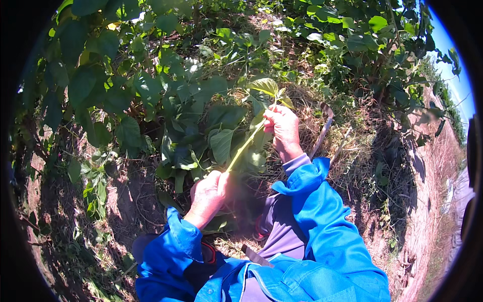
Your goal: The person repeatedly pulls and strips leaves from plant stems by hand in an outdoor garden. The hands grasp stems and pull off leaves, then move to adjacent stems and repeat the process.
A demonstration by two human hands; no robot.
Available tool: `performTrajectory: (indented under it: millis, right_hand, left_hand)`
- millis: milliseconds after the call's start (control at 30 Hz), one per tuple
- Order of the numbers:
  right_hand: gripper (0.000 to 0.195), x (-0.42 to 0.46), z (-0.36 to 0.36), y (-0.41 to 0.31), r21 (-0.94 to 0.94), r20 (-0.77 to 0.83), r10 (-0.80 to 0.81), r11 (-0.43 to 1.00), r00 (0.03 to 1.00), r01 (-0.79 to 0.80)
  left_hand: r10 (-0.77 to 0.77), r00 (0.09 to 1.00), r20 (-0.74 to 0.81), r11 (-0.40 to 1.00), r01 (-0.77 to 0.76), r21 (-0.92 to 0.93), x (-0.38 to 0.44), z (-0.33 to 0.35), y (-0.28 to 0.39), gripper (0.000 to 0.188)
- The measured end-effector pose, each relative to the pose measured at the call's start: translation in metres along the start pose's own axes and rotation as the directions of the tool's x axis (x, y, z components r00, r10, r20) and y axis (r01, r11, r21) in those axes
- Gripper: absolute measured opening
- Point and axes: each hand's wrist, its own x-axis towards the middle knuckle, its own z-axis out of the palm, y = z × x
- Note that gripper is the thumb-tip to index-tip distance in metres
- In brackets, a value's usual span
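Observation:
A green leafy stem (244,148) runs slantwise between my two hands, stripped bare along its middle. My left hand (208,194) is closed around its lower end. Higher up, my right hand (282,126) pinches it just below the tip, where a few young leaves (266,87) stick out past the fingers. Broad cut-looking leaves (222,145) lie in a heap behind and to the left of the stem. Both forearms are in blue sleeves.
Beyond my right wrist, a wooden-handled tool with a metal head, perhaps a sickle (323,128), rests on dry grass (354,147). Leafy bushes (86,75) crowd the left and back. A dirt path (434,166) runs along the right. A dark flat strip (256,256) lies by my lap.

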Motion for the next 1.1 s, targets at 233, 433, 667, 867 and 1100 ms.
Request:
performTrajectory:
  millis: [233, 433, 667, 867, 1100]
  right_hand:
    - [0.020, 0.002, -0.001, 0.003, 0.028, -0.013, 0.054, 0.998, 0.998, -0.053]
    - [0.025, 0.004, -0.003, -0.002, 0.240, 0.077, 0.159, 0.955, 0.984, -0.173]
    - [0.024, 0.004, -0.007, 0.001, 0.125, 0.044, 0.171, 0.977, 0.984, -0.175]
    - [0.025, 0.000, -0.005, 0.000, 0.139, 0.017, 0.175, 0.975, 0.984, -0.175]
    - [0.022, -0.005, -0.001, -0.009, 0.105, -0.011, 0.168, 0.981, 0.986, -0.166]
  left_hand:
    - [0.106, 0.994, -0.006, 0.979, -0.103, 0.174, -0.001, -0.001, -0.006, 0.029]
    - [0.002, 1.000, 0.023, 0.984, -0.006, 0.181, -0.002, -0.005, -0.008, 0.030]
    - [0.021, 1.000, 0.019, 0.973, -0.025, 0.229, -0.003, 0.003, -0.018, 0.031]
    - [0.024, 0.999, 0.034, 0.973, -0.031, 0.227, -0.003, 0.001, -0.017, 0.031]
    - [-0.023, 0.997, 0.076, 0.962, 0.001, 0.275, -0.002, 0.001, -0.017, 0.036]
